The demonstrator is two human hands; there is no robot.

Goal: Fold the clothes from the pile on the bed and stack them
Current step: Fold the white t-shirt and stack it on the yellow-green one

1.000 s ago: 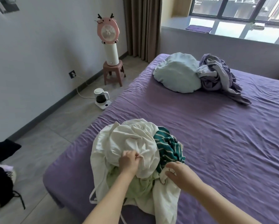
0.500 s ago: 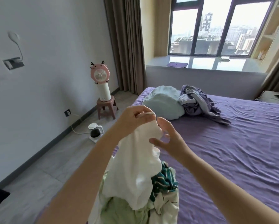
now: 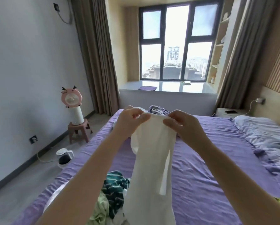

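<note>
A white garment (image 3: 153,159) hangs in the air in front of me, its lower end reaching down to the pile. My left hand (image 3: 129,120) pinches its top edge on the left and my right hand (image 3: 183,124) pinches the same edge on the right. Below, near the bed's front edge, lies the pile of clothes (image 3: 115,190) with a dark green striped piece and a light green piece (image 3: 102,208). The bed (image 3: 209,184) has a wrinkled purple sheet.
A crumpled purple bundle (image 3: 158,109) lies at the bed's far end, partly hidden by my hands. A striped pillow (image 3: 265,132) sits at the right. On the floor at left stand a pink fan on a stool (image 3: 74,114) and a kettle (image 3: 63,157).
My left hand has lifted the white garment up out of the pile, and my right hand has come up and taken hold of its top edge. My view has tilted up toward the window.
</note>
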